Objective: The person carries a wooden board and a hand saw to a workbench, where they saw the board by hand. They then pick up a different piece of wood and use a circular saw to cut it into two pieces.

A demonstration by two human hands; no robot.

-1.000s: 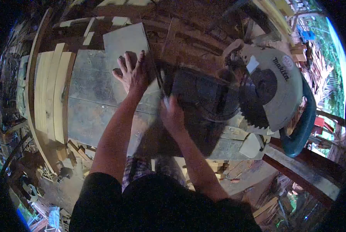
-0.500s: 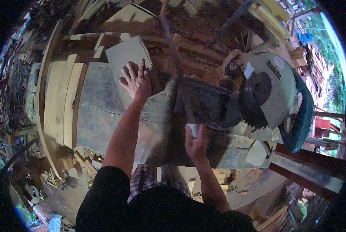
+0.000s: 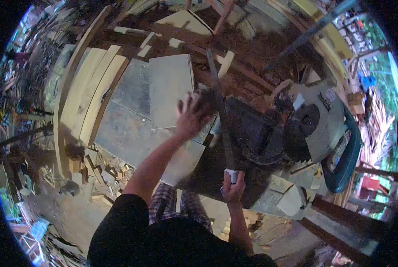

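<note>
My right hand (image 3: pixel 233 189) is closed round the white handle of a handsaw (image 3: pixel 225 129). Its long, narrow dark blade points away from me, crossing the workbench to its far side. My left hand (image 3: pixel 193 115) has its fingers spread, slightly blurred, at the lower right edge of a pale flat board (image 3: pixel 170 84). That board lies on the metal-topped workbench (image 3: pixel 123 129), left of the saw blade. A dark shadow partly hides what is under the left fingertips.
A Makita mitre saw (image 3: pixel 321 120) with a toothed round blade stands on the right. Long planks (image 3: pixel 90 84) lie at the left end of the bench. Wood offcuts (image 3: pixel 103 175) litter the ground near my legs. Timber beams lie beyond the bench.
My left hand has moved from flat on the board to its right edge. The board sits straighter in view. The handsaw, blurred before, now shows clearly; the whole view has shifted.
</note>
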